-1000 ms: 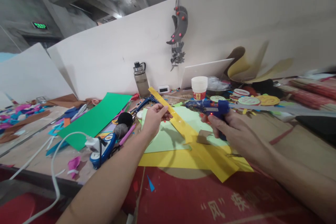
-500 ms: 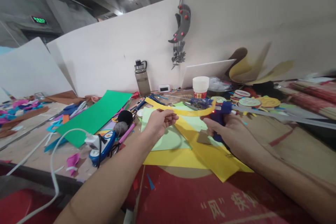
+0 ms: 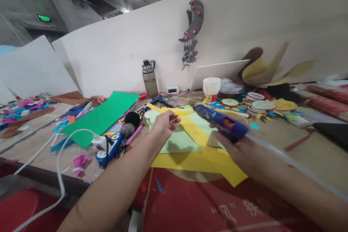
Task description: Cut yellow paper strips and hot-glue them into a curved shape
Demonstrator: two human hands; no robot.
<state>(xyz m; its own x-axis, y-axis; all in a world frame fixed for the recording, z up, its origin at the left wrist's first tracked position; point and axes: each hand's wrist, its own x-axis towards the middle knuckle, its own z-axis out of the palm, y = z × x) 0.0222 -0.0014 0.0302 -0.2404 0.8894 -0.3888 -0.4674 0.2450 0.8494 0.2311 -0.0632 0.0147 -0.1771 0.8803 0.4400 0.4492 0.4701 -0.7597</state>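
Between the fingers of my left hand (image 3: 164,125) is a narrow yellow strip (image 3: 185,111), its right end curling upward. My right hand (image 3: 240,150) is closed around the handle of a blue hot glue gun (image 3: 221,121), whose nozzle points left toward the strip. A long glue stick (image 3: 274,150) trails from the gun's rear. Beneath both hands lie pale green sheets (image 3: 179,141) and a wider folded yellow strip (image 3: 225,168), on top of a yellow sheet (image 3: 182,163).
A water bottle (image 3: 150,79) and stacked paper cups (image 3: 211,88) stand at the back. Left are a green sheet (image 3: 103,117) and a blue power strip (image 3: 110,150) with a white cable (image 3: 58,177). Round decorated discs (image 3: 262,107) lie to the right.
My right hand has turned the glue gun, so its body now slants down to the right and its nozzle shows beside the strip. My left hand keeps its hold, and the view has shifted slightly.
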